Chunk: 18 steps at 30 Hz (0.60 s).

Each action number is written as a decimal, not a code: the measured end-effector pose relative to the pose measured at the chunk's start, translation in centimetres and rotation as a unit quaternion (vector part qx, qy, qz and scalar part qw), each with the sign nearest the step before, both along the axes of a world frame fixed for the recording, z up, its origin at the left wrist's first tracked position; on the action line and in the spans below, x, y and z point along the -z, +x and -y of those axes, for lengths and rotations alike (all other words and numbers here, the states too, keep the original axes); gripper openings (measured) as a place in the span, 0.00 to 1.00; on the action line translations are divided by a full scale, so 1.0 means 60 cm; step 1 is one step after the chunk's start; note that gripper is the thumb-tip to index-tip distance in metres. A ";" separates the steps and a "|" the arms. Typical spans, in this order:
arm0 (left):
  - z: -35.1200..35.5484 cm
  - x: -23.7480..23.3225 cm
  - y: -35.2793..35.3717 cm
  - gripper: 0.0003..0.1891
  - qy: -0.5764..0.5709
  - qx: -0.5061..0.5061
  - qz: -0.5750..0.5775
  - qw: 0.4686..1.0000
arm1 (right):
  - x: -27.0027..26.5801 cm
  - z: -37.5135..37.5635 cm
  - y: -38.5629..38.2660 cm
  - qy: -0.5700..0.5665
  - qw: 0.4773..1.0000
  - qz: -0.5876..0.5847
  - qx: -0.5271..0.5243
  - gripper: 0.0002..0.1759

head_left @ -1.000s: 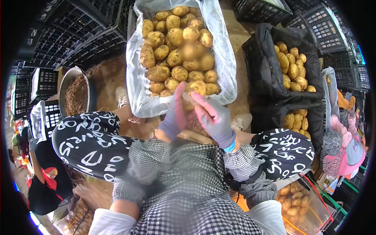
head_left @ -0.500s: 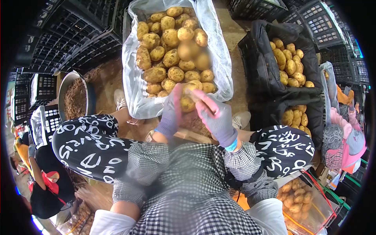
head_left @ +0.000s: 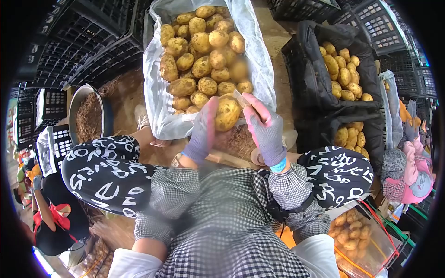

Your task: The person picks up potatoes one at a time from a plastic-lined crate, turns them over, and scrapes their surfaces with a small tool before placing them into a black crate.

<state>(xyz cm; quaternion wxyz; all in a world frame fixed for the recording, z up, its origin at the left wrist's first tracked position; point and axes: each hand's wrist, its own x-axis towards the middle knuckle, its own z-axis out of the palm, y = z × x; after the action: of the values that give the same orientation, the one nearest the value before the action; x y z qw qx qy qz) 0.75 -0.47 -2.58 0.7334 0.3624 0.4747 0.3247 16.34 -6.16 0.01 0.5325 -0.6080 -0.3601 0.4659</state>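
In a grey glove with pink fingers, my left hand (head_left: 205, 127) grips a yellow potato (head_left: 227, 113) with brown specks from its left side. My right hand (head_left: 266, 127), gloved the same way, pinches a small flat brownish strip (head_left: 242, 99) between thumb and fingers, its end right at the potato's upper right. What kind of tool the strip is, I cannot tell. Just beyond both hands stands a crate lined with a white cloth (head_left: 157, 92), heaped with soil-marked potatoes (head_left: 201, 67).
At right, black-lined crates (head_left: 301, 83) hold cleaner-looking potatoes (head_left: 344, 76). A round tub (head_left: 74, 111) of brown debris stands left, below stacked black crates (head_left: 88, 46). Bagged potatoes (head_left: 350, 231) lie behind me at right. Other people work at both edges.
The potato between my hands now shows more fully, turned and raised slightly. My right hand has shifted a little right, and the strip in it has become visible.
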 end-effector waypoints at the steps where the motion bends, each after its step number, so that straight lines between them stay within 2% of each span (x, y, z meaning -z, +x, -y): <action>1: -0.002 0.002 -0.002 0.28 0.007 0.008 0.009 1.000 | -0.001 -0.002 0.000 0.003 1.000 -0.018 0.007 0.19; 4: 0.009 -0.020 0.011 0.33 0.191 0.063 -0.084 0.976 | 0.013 -0.009 0.004 0.008 0.999 -0.023 0.037 0.20; 7: 0.005 -0.008 0.007 0.44 0.253 0.106 -0.106 0.956 | 0.015 -0.009 0.010 -0.007 0.994 -0.106 0.020 0.21; 11: 0.003 -0.013 -0.002 0.46 0.221 0.114 -0.145 0.958 | 0.022 0.002 -0.009 0.097 0.992 -0.052 -0.065 0.21; 13: 0.003 -0.013 -0.002 0.46 0.247 0.114 -0.169 0.947 | 0.022 -0.003 -0.008 0.123 0.990 -0.017 -0.062 0.22; 14: 0.003 -0.013 -0.003 0.46 0.238 0.115 -0.159 0.951 | 0.014 -0.002 0.005 0.060 0.997 -0.015 -0.040 0.21; 16: 0.000 -0.013 0.000 0.46 0.221 0.118 -0.135 0.959 | 0.022 0.000 -0.002 0.104 0.993 0.025 -0.052 0.20; 18: -0.005 -0.024 -0.008 0.45 0.136 0.147 -0.109 0.974 | 0.020 0.011 0.001 0.121 0.979 0.092 -0.135 0.21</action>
<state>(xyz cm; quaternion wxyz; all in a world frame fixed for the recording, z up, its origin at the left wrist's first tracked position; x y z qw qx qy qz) 0.26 -0.16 -1.15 0.6610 0.5577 0.4445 0.2334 16.42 -6.82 -1.19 0.4987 -0.5251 -0.5403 0.4285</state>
